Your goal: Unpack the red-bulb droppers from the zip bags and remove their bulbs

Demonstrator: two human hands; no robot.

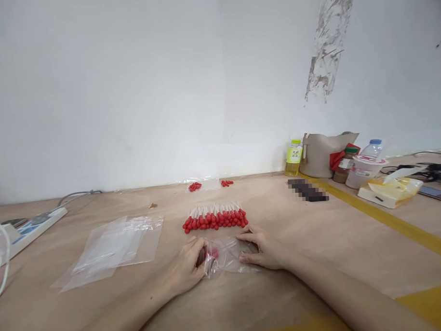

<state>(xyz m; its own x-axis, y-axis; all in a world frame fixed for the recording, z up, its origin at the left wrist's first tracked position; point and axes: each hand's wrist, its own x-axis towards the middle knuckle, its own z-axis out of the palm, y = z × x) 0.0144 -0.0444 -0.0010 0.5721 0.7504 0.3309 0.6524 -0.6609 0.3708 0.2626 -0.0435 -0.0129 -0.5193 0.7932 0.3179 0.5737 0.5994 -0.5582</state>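
Observation:
My left hand is closed on the left end of a small clear plastic bag, where something red shows through the plastic. My right hand pinches the bag's right edge, thumb below and fingers on top. The bag lies on the brown table. Just behind it lies a row of several droppers with red bulbs toward me and clear tips pointing away.
A stack of clear bags lies to the left. A white power strip sits at far left. More red bulbs lie by the wall. Bottles, a beige bag and a yellow pack stand at the right, past a yellow line.

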